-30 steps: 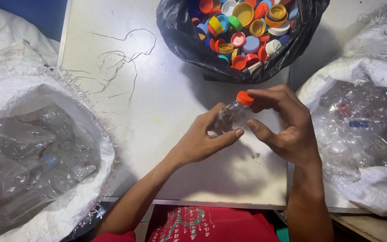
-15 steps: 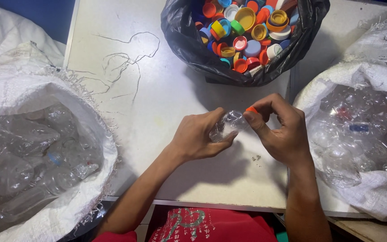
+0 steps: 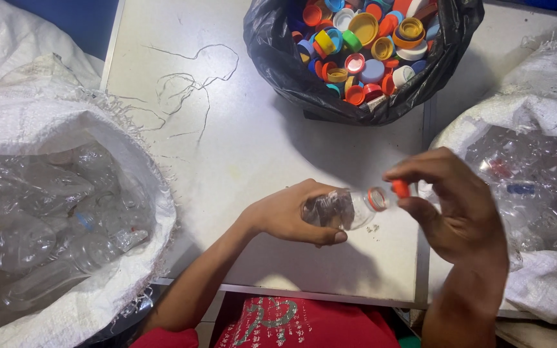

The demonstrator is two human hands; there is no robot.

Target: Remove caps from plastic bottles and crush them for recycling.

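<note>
My left hand (image 3: 291,216) grips a small crushed clear plastic bottle (image 3: 346,207), lying on its side over the white table (image 3: 240,135), neck pointing right. An orange ring stays around the bottle's neck. My right hand (image 3: 456,203) pinches an orange cap (image 3: 400,189) between thumb and fingers, just off the bottle's mouth and apart from it.
A black bag (image 3: 278,61) full of several coloured bottle caps stands at the back. A white woven sack (image 3: 107,154) of clear bottles sits at the left, another white sack (image 3: 543,109) of clear bottles at the right. Loose threads (image 3: 185,84) lie on the table.
The orange cap has come off the bottle's neck and now sits in my right hand, slightly to the right of the mouth. Both hands have shifted a little lower in view.
</note>
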